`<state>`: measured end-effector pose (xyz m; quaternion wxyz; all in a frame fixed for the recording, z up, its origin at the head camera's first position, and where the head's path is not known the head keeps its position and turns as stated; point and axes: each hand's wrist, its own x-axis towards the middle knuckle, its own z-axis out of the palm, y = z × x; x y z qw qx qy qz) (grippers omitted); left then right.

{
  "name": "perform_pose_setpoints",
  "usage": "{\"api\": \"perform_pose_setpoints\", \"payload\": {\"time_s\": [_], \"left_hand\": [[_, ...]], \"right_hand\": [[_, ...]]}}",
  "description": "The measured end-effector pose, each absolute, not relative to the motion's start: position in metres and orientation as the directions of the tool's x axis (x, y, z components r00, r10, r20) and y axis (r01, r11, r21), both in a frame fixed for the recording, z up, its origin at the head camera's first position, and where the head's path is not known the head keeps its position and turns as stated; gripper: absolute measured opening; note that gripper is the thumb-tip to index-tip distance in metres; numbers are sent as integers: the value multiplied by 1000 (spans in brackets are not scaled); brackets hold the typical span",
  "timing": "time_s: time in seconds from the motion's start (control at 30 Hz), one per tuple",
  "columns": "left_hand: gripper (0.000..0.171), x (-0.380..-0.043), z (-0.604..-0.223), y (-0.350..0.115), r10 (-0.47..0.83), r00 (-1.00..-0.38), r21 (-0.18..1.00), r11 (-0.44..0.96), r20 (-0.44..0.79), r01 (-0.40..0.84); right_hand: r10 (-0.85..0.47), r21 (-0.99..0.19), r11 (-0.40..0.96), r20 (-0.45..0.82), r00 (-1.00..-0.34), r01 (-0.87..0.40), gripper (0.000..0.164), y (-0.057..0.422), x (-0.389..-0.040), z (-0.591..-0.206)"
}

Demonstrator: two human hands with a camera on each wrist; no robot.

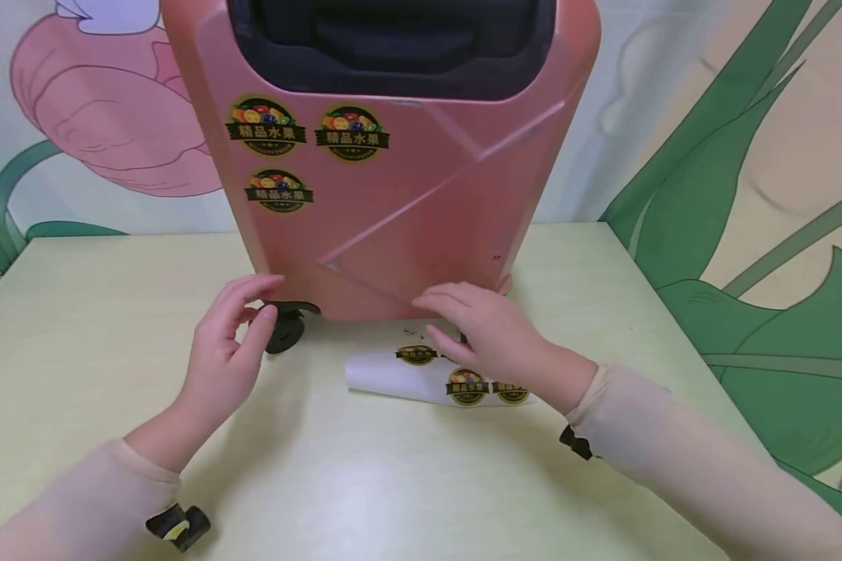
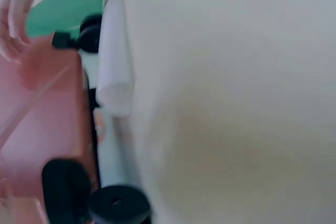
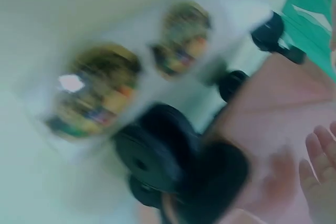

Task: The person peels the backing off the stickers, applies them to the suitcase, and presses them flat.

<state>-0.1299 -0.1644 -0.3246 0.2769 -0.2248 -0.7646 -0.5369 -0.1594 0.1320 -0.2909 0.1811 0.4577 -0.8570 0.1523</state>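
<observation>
A pink suitcase [image 1: 407,226] stands upright on its wheels. Three round black-and-gold fruit stickers [image 1: 352,134] are on the upper left of its front face. Near the suitcase's lower left corner, my left hand [image 1: 228,343] holds nothing, its fingers relaxed and bent over the black wheel [image 1: 285,333]. My right hand [image 1: 494,331] has extended fingers before the lower right of the suitcase and is empty too. Beneath it lies a white sticker sheet [image 1: 386,374] with a curled edge; more fruit stickers [image 1: 467,387] show on it, partly hidden by the hand.
The pale tabletop [image 1: 365,483] carries the suitcase and the sheet. Behind stands a wall covering printed with a pink shape [image 1: 112,109] and large green leaves [image 1: 716,195]. A black recessed handle [image 1: 393,39] tops the suitcase face. Small black wrist devices [image 1: 178,526] hang at both sleeves.
</observation>
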Motion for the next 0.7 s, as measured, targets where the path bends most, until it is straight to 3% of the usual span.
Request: {"api": "perform_pose_setpoints", "payload": {"time_s": [0.13, 0.23, 0.5, 0.7], "left_hand": [[24, -122, -335, -159, 172, -888, 840, 289, 426, 459], [25, -119, -342, -155, 233, -945, 916, 277, 228, 289], [32, -118, -343, -142, 256, -967, 968, 246, -11, 54], [34, -117, -347, -132, 245, -964, 975, 216, -108, -54]], "right_hand": [[-709, -234, 586, 314, -631, -775, 25, 140, -155, -311], [-696, -284, 621, 228, -681, -730, 24, 143, -154, -323], [-667, -302, 689, 90, -740, -658, 28, 142, -155, -344], [-626, -237, 757, 3, -780, -609, 44, 138, -161, -352]]}}
